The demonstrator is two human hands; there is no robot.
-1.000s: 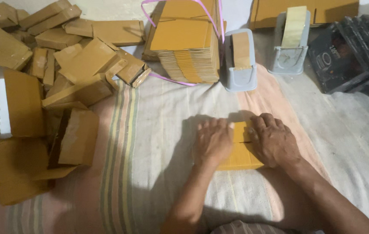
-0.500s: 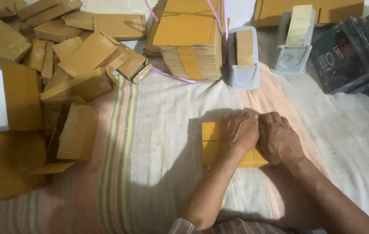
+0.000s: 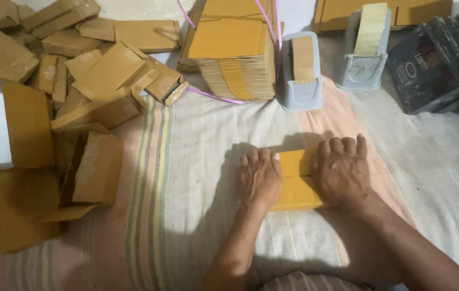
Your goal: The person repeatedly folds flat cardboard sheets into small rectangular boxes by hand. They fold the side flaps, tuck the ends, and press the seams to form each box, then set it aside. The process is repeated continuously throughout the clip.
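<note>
Head view, looking down at a striped cloth-covered work surface (image 3: 148, 178). The flat mustard-yellow cardboard piece (image 3: 297, 180) is lying between the two hands, directly in front of the person; its visible part is showing a crease running left to right across the middle, and its full outline is hidden under the palms, so the long axis cannot be told with certainty. The left hand (image 3: 259, 178) is pressing palm-down on the piece's left edge, fingers extended and nearly together, gripping nothing. The right hand (image 3: 342, 170) is lying palm-down over the right edge, fingers slightly spread and pointing away from the body, likewise flattened rather than closed. Both hands are touching the piece; neither is nearer than the other, the piece spanning the gap between them.

Counts: one cardboard piece under the hands; two grey plastic tape dispensers (image 3: 300, 70) standing beyond it, side by side, the second (image 3: 364, 48) further right; one tall stack of flat yellow cardboard blanks (image 3: 236, 51), with a loose pink strap (image 3: 213, 96) trailing from its base, beside the first dispenser; one loose heap of folded brown cardboard boxes (image 3: 78, 91) at the left, too overlapped to count exactly; one bundle of dark packages (image 3: 439, 64) at the far right.
</note>
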